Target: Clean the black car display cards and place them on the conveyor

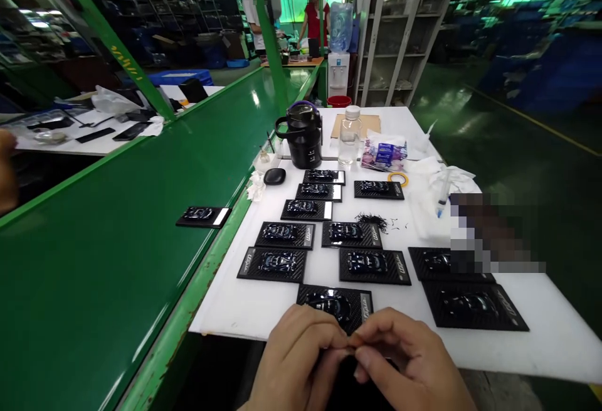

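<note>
My left hand (294,357) and my right hand (404,361) meet at the front edge of a white work board (555,336), fingertips pinched together on a small tan bit (352,342). Something dark lies below them, mostly hidden (352,389). Just beyond my fingers is a black carbon-pattern card (335,303) with a glossy dark car-shaped piece on it. Several similar cards are spread across the board, such as one at the left (271,265) and another at the right (473,306). A tuft of black fibres (371,221) lies among them.
A black flask (301,138), clear bottle (350,138), syringe (443,194) and yellow tape roll (398,179) stand farther back. A green conveyor bench (117,273) runs along the left, carrying one card (203,216). A co-worker's hand (5,169) shows at the left edge.
</note>
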A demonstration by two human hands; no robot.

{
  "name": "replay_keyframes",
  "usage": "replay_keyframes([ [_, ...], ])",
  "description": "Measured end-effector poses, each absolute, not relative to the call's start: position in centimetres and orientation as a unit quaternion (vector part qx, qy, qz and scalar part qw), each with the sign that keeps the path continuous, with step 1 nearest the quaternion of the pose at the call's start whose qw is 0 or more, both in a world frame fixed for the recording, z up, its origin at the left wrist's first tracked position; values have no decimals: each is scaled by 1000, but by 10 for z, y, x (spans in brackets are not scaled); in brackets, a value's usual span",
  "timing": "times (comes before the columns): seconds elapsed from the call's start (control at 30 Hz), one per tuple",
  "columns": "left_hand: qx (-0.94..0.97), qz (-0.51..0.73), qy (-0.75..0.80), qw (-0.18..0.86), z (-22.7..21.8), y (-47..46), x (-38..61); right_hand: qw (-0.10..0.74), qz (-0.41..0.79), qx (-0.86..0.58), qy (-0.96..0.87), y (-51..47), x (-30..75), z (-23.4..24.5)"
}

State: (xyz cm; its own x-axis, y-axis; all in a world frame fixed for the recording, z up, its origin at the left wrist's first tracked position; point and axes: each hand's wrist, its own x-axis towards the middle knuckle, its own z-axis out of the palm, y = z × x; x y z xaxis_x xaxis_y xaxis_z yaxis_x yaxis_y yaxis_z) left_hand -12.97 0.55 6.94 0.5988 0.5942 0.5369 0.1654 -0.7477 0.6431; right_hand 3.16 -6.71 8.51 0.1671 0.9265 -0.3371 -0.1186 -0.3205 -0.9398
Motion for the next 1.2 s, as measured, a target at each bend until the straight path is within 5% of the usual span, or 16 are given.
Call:
replay_keyframes([
  [0.37, 874, 337, 238, 258, 67, 3, -126, 446, 396, -615, -515, -66, 41, 79],
  [0.7, 827, 238, 258, 438, 50, -11, -124, 438, 292, -565, -635, -75, 42, 66],
  [0.87, 762, 303, 253, 513, 40, -24, -116, 405, 512, -602, -459, -79, 42, 70],
  [1.07, 818, 387, 243, 348, 48, -18, -118, 369, 696, -532, -311, -74, 54, 79],
  [1.2, 833, 424, 307, 177, 45, -5, -120, 415, 439, -598, -527, -68, 64, 71],
])
